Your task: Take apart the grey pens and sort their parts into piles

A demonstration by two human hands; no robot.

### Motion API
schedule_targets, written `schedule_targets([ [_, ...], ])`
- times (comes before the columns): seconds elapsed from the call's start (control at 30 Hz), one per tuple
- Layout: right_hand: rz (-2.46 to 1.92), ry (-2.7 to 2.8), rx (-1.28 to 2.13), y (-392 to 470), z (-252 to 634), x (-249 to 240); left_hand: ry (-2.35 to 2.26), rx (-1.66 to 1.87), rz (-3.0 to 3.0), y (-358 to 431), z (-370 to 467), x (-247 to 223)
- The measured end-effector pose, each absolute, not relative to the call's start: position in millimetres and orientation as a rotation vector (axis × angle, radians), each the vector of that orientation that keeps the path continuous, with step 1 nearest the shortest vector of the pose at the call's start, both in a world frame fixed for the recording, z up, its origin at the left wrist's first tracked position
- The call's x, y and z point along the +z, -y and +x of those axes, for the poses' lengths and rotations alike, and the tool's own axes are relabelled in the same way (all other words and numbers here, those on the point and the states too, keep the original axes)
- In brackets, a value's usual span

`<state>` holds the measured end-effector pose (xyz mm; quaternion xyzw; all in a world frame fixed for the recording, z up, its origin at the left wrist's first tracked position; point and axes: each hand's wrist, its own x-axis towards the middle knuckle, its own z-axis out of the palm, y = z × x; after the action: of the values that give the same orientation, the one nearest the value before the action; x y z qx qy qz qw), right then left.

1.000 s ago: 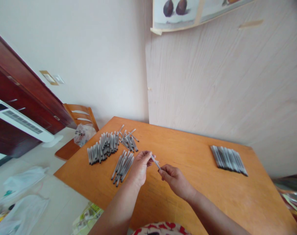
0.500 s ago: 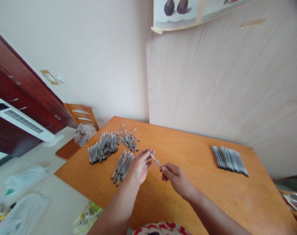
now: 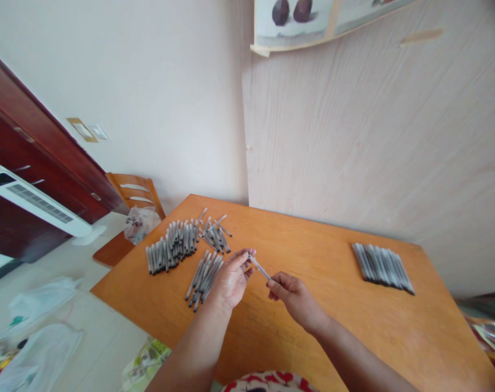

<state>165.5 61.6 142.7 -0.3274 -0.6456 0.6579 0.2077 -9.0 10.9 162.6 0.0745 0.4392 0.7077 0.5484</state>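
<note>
A slim pale pen [image 3: 260,268] is held slantwise above the table between my two hands. My left hand [image 3: 234,276] pinches its upper left end with the fingertips. Its lower right end is gripped between the thumb and fingers of my right hand [image 3: 290,294]. Just left of my left hand lies a small bundle of similar pens [image 3: 203,279] with dark ends. Behind it are a larger pile of pens [image 3: 173,245] and a loose, crossed heap of pens [image 3: 216,234]. A neat row of pens [image 3: 382,267] lies toward the table's right end.
The wooden table [image 3: 304,239] stands against the wall. A wooden chair [image 3: 135,188] with a plastic bag [image 3: 141,223] on its seat is beyond the left edge. A white upright appliance [image 3: 35,196] and more plastic bags [image 3: 43,354] are on the floor at left.
Almost nothing differs. Both hands keep their hold on the pen, with only a very slight shift of the view.
</note>
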Motion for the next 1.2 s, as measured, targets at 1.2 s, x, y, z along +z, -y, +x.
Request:
schedule_targets([
  [1.2, -0.835, 1.961, 1.758, -63, 169, 139, -1.002, 1.683, 0.193, -9, -16, 157],
])
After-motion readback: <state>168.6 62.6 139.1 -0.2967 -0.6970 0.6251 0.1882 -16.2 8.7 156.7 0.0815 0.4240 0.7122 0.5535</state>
